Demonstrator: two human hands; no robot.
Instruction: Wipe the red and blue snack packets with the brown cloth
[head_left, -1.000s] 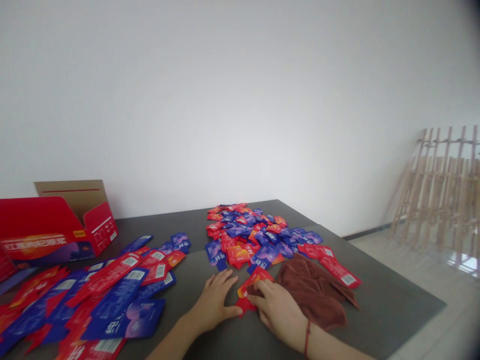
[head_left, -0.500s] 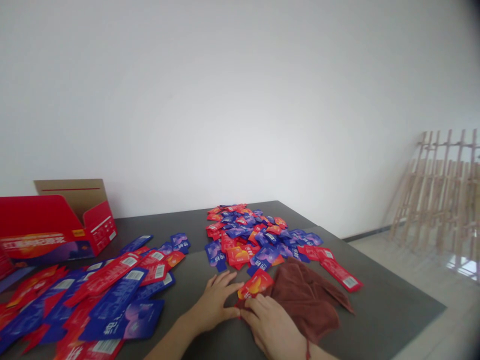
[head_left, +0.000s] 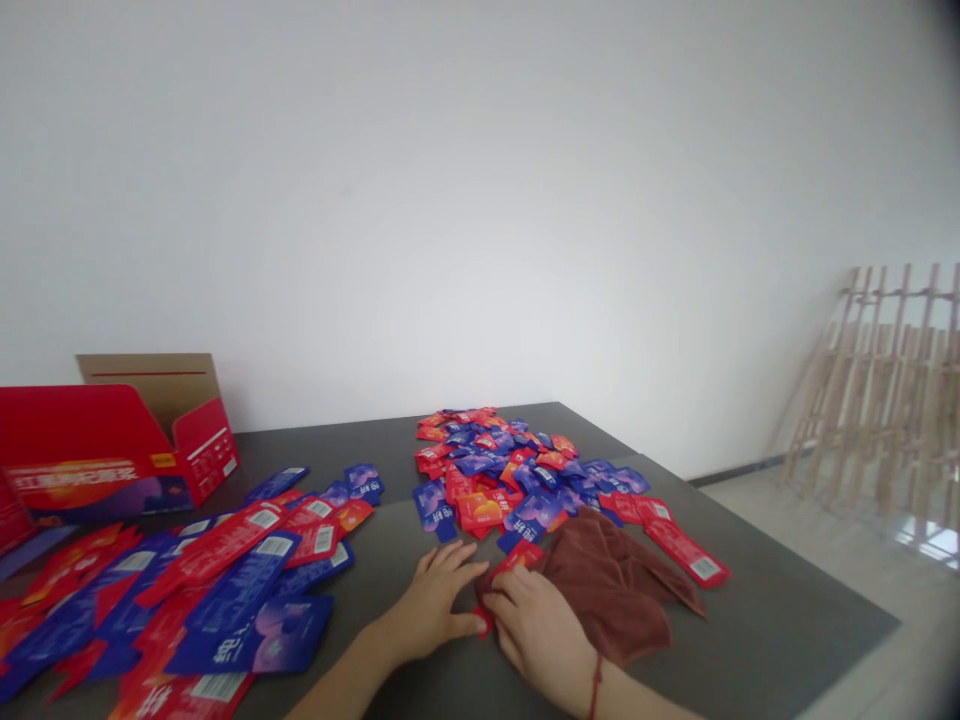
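Observation:
A red sachet (head_left: 523, 556) lies on the dark table, mostly hidden beneath my right hand (head_left: 536, 625). My right hand is closed over the near part of a brown cloth (head_left: 600, 580) and presses it onto the sachet. The rest of the cloth spreads out crumpled to the right. My left hand (head_left: 439, 600) rests with its fingers spread on the table. Its thumb presses the sachet's near red end (head_left: 485, 622).
A heap of small red and blue sachets (head_left: 487, 460) lies ahead. More long sachets (head_left: 247, 590) are piled at left, by an open red carton (head_left: 82, 430). The grey table (head_left: 787, 610) meets a white wall; wooden frames (head_left: 877, 380) lean at far right.
My right hand has slid slightly up along the sachet with the cloth, covering more of its printed far end. My left hand has stayed in place. The view has shifted slightly.

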